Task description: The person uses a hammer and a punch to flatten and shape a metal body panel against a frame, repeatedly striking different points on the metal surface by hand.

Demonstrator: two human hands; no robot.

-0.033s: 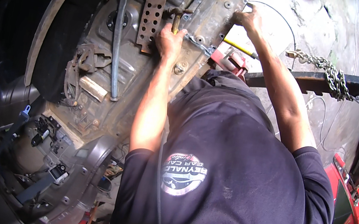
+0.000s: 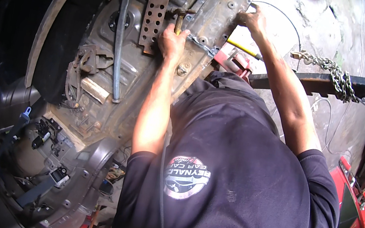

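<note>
My left hand (image 2: 171, 43) is closed round the yellowish handle of a hammer (image 2: 180, 23), whose dark head is above the rusty metal car body panel (image 2: 195, 65). A torn or bent seam (image 2: 201, 44) runs across the panel to the right of that hand. At the panel's right edge is my right hand (image 2: 255, 22), its fingers curled in against the edge. What those fingers hold, if anything, is hidden. Left of the hammer lies a flat rusty metal bar with rows of holes (image 2: 153, 17).
A long grey strip (image 2: 119, 36) and a pale block (image 2: 95, 89) lie on the panel. Right of me are a yellow-and-black rod (image 2: 244, 48), a red device (image 2: 235, 61), and a dark beam (image 2: 313, 82) with a chain (image 2: 340, 80). Seat belt parts (image 2: 59, 174) sit lower left.
</note>
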